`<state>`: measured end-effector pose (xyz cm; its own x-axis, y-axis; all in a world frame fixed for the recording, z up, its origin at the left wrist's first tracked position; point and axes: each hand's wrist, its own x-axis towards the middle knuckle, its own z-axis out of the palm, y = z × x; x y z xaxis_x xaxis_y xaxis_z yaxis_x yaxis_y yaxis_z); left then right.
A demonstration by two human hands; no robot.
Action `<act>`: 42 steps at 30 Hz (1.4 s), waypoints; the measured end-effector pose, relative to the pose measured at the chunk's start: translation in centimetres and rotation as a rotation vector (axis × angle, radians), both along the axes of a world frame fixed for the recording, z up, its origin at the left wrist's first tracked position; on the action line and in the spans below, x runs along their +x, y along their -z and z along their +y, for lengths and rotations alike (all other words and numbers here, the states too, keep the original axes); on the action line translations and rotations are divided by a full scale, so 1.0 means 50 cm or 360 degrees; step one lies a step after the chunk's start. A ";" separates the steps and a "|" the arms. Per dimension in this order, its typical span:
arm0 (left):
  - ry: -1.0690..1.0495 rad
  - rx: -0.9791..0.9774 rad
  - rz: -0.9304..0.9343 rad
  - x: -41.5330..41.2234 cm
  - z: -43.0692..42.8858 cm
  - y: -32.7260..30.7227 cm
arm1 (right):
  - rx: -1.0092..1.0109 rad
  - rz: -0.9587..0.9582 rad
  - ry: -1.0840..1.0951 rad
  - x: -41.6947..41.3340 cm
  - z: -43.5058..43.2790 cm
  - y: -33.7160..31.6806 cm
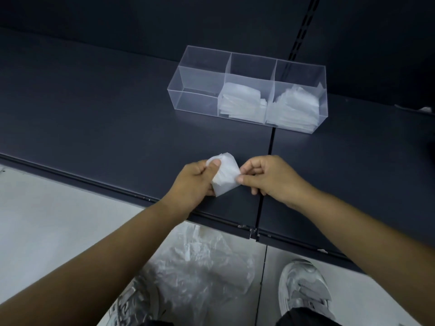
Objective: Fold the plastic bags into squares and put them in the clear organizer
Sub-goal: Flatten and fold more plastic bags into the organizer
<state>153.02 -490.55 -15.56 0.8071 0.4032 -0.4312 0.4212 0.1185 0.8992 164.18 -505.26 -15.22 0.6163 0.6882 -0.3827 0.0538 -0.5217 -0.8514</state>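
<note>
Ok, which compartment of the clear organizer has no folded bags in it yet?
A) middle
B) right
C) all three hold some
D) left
D: the clear organizer's left compartment shows only bare walls, while folded bags are stacked in the middle compartment and the right compartment.

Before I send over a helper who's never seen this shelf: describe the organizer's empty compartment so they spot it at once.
On the dark shelf stands a clear organizer with three compartments in a row. Go to the left end compartment. It alone is empty; the middle compartment and right compartment hold stacked folded white bags.
</note>
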 end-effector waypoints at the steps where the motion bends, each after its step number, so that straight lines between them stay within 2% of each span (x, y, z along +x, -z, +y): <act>1: -0.0066 -0.0142 0.0032 0.003 0.004 -0.003 | -0.0026 -0.0026 0.0041 0.000 0.007 0.002; 3: -0.0225 -0.0270 0.0099 0.004 0.009 -0.007 | -0.0095 -0.0066 0.0072 0.000 0.019 0.004; 5: -0.0383 -0.0112 0.0128 0.001 0.015 -0.005 | -0.0161 -0.0088 0.0101 0.003 0.029 0.006; 6: -0.0433 0.0131 0.0090 -0.004 0.019 -0.002 | -0.0190 -0.0088 0.0117 0.005 0.032 0.006; 8: -0.0371 0.0940 -0.0090 -0.019 0.022 0.004 | -0.0246 -0.0082 0.0138 0.009 0.038 0.007; 10: -0.0061 0.1651 -0.0330 -0.025 0.014 0.012 | -0.0291 -0.0095 0.0142 0.010 0.043 0.009; 11: 0.0170 0.1817 -0.0368 -0.024 0.008 0.022 | -0.0316 -0.0109 0.0138 0.010 0.047 0.009; 13: 0.0615 0.1940 -0.0189 -0.023 -0.005 0.042 | -0.0352 -0.0130 0.0124 0.008 0.051 0.006; 15: 0.0818 0.2062 0.0099 -0.029 -0.005 0.063 | -0.0345 -0.0169 0.0125 0.003 0.052 0.004; 17: 0.0826 0.2146 0.0229 -0.038 0.001 0.079 | -0.0316 -0.0366 0.0145 -0.015 0.053 0.009; 21: 0.0820 0.2192 0.0262 -0.040 -0.001 0.081 | -0.0421 -0.1141 0.0035 -0.071 0.037 0.042; 23: 0.0835 0.2217 0.0330 -0.041 0.000 0.079 | -0.0477 -0.1289 0.0059 -0.072 0.026 0.054; 31: 0.0769 0.2220 0.0549 -0.036 0.004 0.077 | -0.0432 -0.1170 0.0250 -0.063 0.017 0.053; 36: 0.0629 0.2118 0.0570 -0.038 -0.013 0.079 | -0.0504 -0.1037 0.0120 -0.076 0.044 0.031; 42: 0.0457 0.1929 0.0524 -0.052 -0.035 0.077 | -0.0136 -0.0482 0.0253 -0.060 0.070 -0.012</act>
<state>150.41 -492.33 -19.41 0.8557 0.5060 -0.1079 0.5170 -0.8278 0.2178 161.21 -501.75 -14.62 0.8074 0.5480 -0.2185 0.2096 -0.6127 -0.7620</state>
